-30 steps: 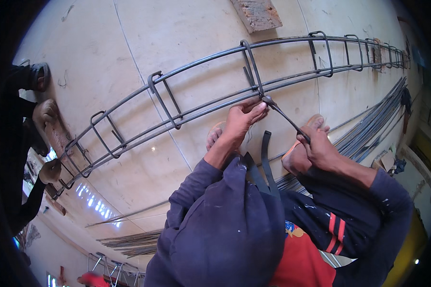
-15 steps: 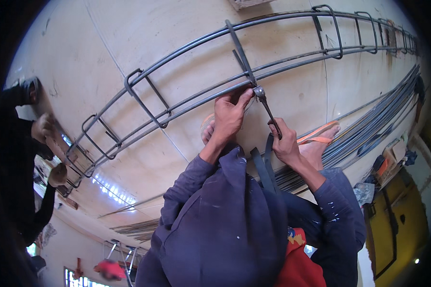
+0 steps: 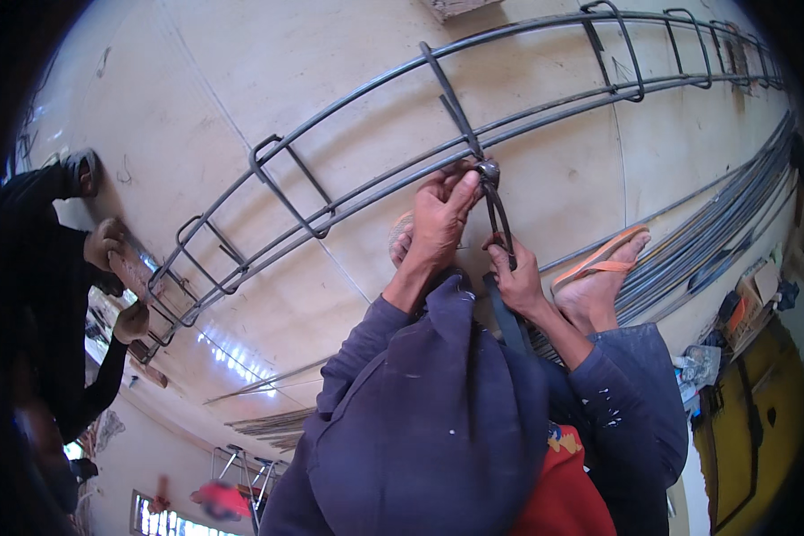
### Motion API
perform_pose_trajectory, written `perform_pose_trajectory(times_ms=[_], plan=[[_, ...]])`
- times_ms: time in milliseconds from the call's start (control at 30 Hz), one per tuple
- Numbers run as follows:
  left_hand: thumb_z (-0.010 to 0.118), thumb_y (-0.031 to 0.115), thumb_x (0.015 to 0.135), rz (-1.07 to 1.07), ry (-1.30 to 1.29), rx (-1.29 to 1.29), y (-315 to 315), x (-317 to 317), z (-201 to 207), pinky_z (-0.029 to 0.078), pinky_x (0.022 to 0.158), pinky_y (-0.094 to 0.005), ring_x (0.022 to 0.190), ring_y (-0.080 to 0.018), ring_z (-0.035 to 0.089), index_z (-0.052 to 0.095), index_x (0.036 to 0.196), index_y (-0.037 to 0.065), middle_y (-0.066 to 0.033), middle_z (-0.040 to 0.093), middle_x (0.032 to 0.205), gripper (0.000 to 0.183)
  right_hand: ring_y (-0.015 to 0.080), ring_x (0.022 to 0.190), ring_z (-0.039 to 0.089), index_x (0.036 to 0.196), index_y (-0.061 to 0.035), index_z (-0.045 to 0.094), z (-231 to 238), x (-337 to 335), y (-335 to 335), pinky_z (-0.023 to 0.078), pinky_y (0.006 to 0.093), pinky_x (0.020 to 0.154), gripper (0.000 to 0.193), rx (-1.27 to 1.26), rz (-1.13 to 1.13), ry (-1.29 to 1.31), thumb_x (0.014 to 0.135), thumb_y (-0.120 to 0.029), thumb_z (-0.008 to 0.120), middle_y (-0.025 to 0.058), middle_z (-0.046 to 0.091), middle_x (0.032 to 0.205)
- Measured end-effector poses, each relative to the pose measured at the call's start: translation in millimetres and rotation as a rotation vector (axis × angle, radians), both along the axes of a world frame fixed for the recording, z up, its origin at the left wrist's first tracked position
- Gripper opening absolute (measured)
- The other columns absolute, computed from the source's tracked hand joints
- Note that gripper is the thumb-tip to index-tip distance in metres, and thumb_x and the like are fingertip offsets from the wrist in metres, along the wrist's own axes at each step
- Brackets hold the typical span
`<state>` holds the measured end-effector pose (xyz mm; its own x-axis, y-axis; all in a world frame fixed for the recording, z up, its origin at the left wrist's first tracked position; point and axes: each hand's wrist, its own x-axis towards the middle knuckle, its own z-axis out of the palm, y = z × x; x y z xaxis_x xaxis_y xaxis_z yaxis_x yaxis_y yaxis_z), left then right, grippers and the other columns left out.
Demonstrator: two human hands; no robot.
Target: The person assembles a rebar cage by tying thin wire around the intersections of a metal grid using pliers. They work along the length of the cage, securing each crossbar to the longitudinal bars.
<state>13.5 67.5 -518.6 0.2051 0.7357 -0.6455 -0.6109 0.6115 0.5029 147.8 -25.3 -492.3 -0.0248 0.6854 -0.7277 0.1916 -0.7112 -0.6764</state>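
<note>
A long cage of steel reinforcing bars [image 3: 380, 196] with bent stirrups curves across the view. At one stirrup [image 3: 452, 98] the head of dark pincers [image 3: 498, 213] is against the lower bars. My right hand [image 3: 520, 277] is closed round the handles, which show as two slightly parted arms. Just left of the pincers' jaws, my left hand [image 3: 445, 217] has its thumb and fingers pinched together beside the lower bar. What lies between those fingers is too small to make out.
Loose steel bars [image 3: 715, 241] lie in a bundle at right, near my sandalled foot [image 3: 594, 284]. More thin rods [image 3: 272, 427] lie at lower left. Another person's hand [image 3: 131, 322] is at the cage's left end, beside a wooden block [image 3: 134, 272].
My right hand has shifted a little left and down, and the pincers' handles now show apart. My left hand stays pinched beside the jaws. The whole view has shifted slightly.
</note>
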Motion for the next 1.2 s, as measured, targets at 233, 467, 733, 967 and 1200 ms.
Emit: perform_pose_trajectory(times_ms=[233, 467, 733, 967, 1200], plan=[[0.061, 0.027, 0.091, -0.226, -0.584, -0.237, 0.6, 16.4, 17.6, 0.048, 0.093, -0.0384, 0.099, -0.0242, 0.062, 0.052, 0.113, -0.002, -0.0156, 0.062, 0.106, 0.038, 0.0046, 0.044, 0.027, 0.098, -0.0056, 0.051, 36.8, 9.7, 15.6, 0.023, 0.0197, 0.04, 0.027, -0.512, -0.293, 0.807, 0.098, -0.032, 0.045, -0.0051, 0.03, 0.056], [0.061, 0.029, 0.09, -0.191, -0.505, -0.278, 10.3, 32.4, 31.2, 0.039, 0.049, -0.0299, 0.046, -0.0117, 0.042, 0.041, 0.065, 0.015, 0.0039, 0.033, 0.051, 0.035, 0.0059, 0.04, 0.03, 0.087, -0.0006, 0.052, 46.7, 18.3, 13.5, 0.025, 0.0196, 0.037, 0.041, -0.651, -0.334, 0.908, 0.095, -0.04, 0.05, -0.0039, 0.032, 0.054], [0.069, 0.018, 0.081, -0.049, -0.304, -0.307, 7.6, 56.3, 25.7, 0.036, 0.037, -0.0285, 0.036, -0.012, 0.041, 0.04, 0.06, 0.011, 0.0003, 0.04, 0.047, 0.036, 0.0305, 0.069, 0.06, 0.12, 0.0059, 0.044, 79.2, 2.4, 11.3, 0.047, 0.0395, 0.061, 0.047, 0.158, 0.291, -0.586, 0.093, -0.031, 0.054, 0.0182, 0.056, 0.079], [0.069, 0.02, 0.081, -0.127, 0.013, -0.253, 5.8, 54.8, 27.5, 0.037, 0.037, -0.0269, 0.037, -0.0103, 0.043, 0.042, 0.058, 0.01, 0.0012, 0.041, 0.048, 0.037, 0.0439, 0.086, 0.059, 0.13, 0.0134, 0.037, 36.8, 0.0, -15.3, 0.048, 0.0451, 0.072, 0.06, 0.388, 0.285, -0.58, 0.095, -0.035, 0.046, 0.0325, 0.055, 0.102], [0.07, 0.017, 0.079, -0.086, 0.066, -0.18, 3.0, 59.3, 15.8, 0.035, 0.035, -0.0245, 0.037, -0.0094, 0.045, 0.044, 0.055, 0.009, 0.0002, 0.045, 0.047, 0.037, 0.0468, 0.092, 0.06, 0.131, 0.0133, 0.037, 10.4, 6.5, -18.4, 0.05, 0.044, 0.072, 0.068, 0.301, 0.264, -0.538, 0.096, -0.045, 0.04, 0.0338, 0.055, 0.108]])
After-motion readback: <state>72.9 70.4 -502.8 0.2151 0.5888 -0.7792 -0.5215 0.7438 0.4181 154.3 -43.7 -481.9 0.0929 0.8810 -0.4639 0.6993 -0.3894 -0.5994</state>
